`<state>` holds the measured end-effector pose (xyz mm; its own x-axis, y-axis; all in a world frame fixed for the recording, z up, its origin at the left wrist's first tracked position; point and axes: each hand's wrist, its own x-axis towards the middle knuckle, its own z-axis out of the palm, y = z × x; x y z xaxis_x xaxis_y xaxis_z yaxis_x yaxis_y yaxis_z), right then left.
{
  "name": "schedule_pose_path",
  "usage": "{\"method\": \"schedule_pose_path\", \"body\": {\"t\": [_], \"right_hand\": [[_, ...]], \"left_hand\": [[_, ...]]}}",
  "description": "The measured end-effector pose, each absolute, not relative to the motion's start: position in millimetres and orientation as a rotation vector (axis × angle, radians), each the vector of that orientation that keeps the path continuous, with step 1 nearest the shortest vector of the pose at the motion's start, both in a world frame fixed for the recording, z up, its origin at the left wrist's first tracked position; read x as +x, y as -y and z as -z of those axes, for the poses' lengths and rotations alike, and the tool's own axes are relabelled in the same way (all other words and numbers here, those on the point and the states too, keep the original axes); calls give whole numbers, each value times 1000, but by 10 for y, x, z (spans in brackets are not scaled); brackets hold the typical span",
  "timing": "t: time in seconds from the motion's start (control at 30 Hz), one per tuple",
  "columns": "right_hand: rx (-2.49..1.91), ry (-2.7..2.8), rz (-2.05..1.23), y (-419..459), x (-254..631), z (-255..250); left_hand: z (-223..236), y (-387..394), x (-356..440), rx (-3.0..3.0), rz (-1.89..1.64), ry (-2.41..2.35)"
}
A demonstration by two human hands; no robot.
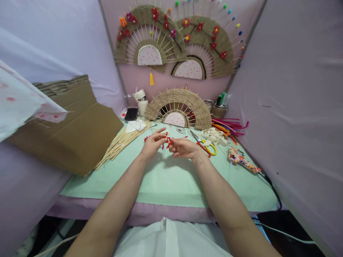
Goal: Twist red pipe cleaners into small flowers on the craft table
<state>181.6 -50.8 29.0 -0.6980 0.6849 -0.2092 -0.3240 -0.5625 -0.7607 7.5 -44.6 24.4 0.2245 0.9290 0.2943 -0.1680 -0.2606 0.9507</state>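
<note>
Between my two hands, above the middle of the table, is a small red pipe-cleaner flower [169,142]. My left hand [154,143] pinches its left side with thumb and forefinger. From the right, my right hand [183,147] grips it with curled fingers. Its exact shape is partly covered by the fingertips. Behind the hands stands a half-round fan [203,110] wound with brown twine, with a dotted fabric half circle at its base. Scissors [211,149] with yellow and red handles lie to the right of my right hand.
A flower-patterned glue gun [242,160] with a black cord lies at the right. Coloured pipe cleaners [230,125] and cream fabric strips [214,136] sit nearby. Thin sticks [118,144], cardboard [72,132], a phone [131,114] and a white bottle [142,103] are leftward. Decorated fans [227,39] hang behind.
</note>
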Motion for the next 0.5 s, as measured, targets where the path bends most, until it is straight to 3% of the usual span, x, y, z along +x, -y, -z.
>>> {"method": "schedule_pose_path", "body": {"t": [0.5], "right_hand": [[-903,1152,-1918,524,1786,-312]], "left_hand": [[-320,550,118,1148,-1114,-732]]}}
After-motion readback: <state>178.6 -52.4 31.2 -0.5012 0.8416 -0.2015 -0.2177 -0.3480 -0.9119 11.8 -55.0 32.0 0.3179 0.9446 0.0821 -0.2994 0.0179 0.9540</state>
